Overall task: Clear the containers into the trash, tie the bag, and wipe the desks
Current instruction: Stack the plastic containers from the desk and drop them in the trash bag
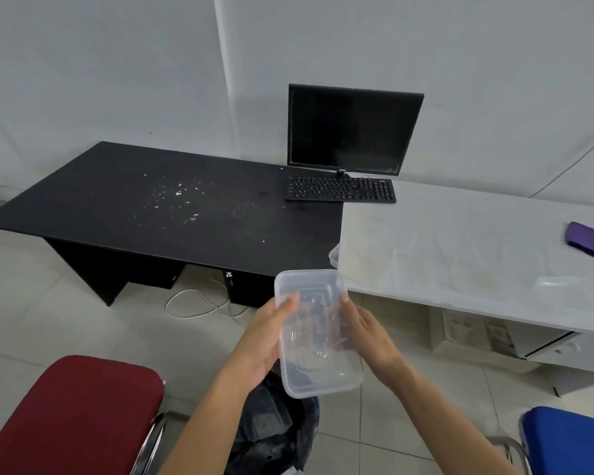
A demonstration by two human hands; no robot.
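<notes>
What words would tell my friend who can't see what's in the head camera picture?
A left hand and a right hand hold a clear plastic container above a black trash bag. Behind are a black desk sprinkled with white crumbs and a white desk with a purple cloth.

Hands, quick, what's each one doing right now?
Left hand: holds the clear container by its left edge.
Right hand: holds the same container by its right edge.

no legible text, monitor (354,128) logo unreadable
</notes>
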